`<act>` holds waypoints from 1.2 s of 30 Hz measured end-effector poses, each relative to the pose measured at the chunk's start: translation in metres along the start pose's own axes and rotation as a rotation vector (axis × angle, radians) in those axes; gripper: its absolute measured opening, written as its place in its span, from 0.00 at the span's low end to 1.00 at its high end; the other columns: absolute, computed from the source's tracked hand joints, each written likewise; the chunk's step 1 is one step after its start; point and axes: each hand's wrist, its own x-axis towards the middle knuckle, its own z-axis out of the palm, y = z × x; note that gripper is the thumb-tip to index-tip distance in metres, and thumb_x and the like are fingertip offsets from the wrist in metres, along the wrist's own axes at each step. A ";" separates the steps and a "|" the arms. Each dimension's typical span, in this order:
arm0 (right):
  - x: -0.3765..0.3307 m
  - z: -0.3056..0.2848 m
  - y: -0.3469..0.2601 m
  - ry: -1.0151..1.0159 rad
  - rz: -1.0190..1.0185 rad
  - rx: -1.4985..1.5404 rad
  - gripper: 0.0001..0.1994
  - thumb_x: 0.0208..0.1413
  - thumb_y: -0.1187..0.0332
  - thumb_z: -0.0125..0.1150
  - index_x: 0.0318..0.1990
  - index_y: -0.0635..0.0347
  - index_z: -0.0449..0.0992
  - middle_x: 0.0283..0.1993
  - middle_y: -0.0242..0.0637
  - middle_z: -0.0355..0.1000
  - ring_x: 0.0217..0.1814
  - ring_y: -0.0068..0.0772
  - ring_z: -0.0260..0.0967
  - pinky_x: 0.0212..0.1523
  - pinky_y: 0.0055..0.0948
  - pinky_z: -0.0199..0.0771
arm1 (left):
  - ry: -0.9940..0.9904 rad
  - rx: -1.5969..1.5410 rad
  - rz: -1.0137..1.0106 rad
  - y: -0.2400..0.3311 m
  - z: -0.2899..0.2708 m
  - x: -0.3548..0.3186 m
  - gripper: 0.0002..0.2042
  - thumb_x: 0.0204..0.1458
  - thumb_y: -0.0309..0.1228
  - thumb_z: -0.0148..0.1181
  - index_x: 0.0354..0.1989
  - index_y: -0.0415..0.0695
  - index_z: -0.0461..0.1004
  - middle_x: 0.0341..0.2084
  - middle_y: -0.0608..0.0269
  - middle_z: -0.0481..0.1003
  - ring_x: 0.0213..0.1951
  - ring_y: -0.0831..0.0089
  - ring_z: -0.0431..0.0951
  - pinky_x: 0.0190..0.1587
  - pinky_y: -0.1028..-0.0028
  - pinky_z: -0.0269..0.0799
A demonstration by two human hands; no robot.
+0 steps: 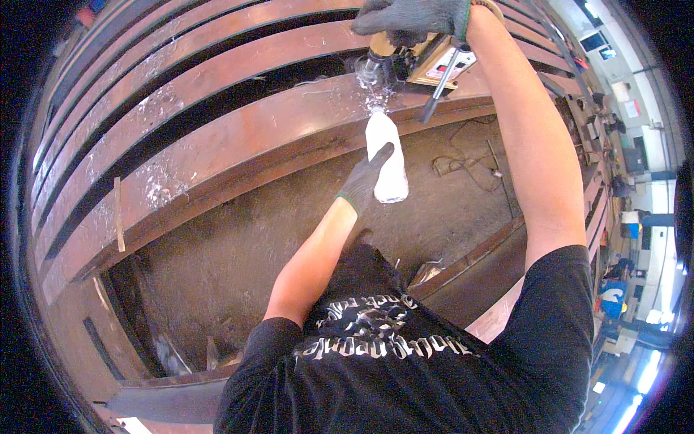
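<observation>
My left hand (366, 173), in a dark grey glove, is wrapped round a white plastic bottle (391, 163). The bottle tilts away from me, its narrow tip close to the metal cutter (369, 71) of a drilling machine (431, 64). White liquid and shavings (373, 95) lie on the steel round the cutter. At the top of the view my right hand (413, 18), gloved alike, is curled over the top of the machine; what lies under its fingers is partly hidden. A dark lever (439, 85) slants down beside the machine, below my right wrist.
Long reddish-brown steel beams (249, 134) run side by side with dark gaps between them, splashed white in places. A thin strip (119, 215) hangs over the nearest beam's edge. A cable (463, 160) lies on the brown floor (238, 239). Workshop equipment (636, 155) lines the right side.
</observation>
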 end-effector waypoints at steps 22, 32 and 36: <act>-0.002 -0.005 -0.021 -0.066 0.209 0.089 0.32 0.62 0.40 0.58 0.62 0.54 0.79 0.55 0.42 0.81 0.55 0.37 0.79 0.58 0.35 0.75 | 0.002 0.025 -0.047 0.007 0.006 -0.008 0.26 0.60 0.51 0.67 0.51 0.37 0.77 0.39 0.57 0.83 0.37 0.67 0.85 0.43 0.69 0.83; 0.014 0.010 -0.003 -0.007 0.116 0.028 0.32 0.62 0.41 0.57 0.61 0.59 0.79 0.55 0.43 0.81 0.54 0.37 0.80 0.57 0.36 0.76 | 0.026 -0.016 0.007 0.003 0.010 -0.005 0.22 0.61 0.47 0.67 0.46 0.37 0.76 0.33 0.58 0.81 0.30 0.68 0.83 0.36 0.68 0.82; 0.007 0.003 -0.010 -0.056 0.120 0.071 0.32 0.62 0.41 0.56 0.61 0.58 0.80 0.57 0.44 0.81 0.56 0.39 0.79 0.59 0.37 0.76 | 0.009 -0.020 -0.005 0.008 0.013 -0.012 0.21 0.61 0.47 0.67 0.46 0.38 0.76 0.32 0.59 0.81 0.30 0.69 0.82 0.36 0.68 0.82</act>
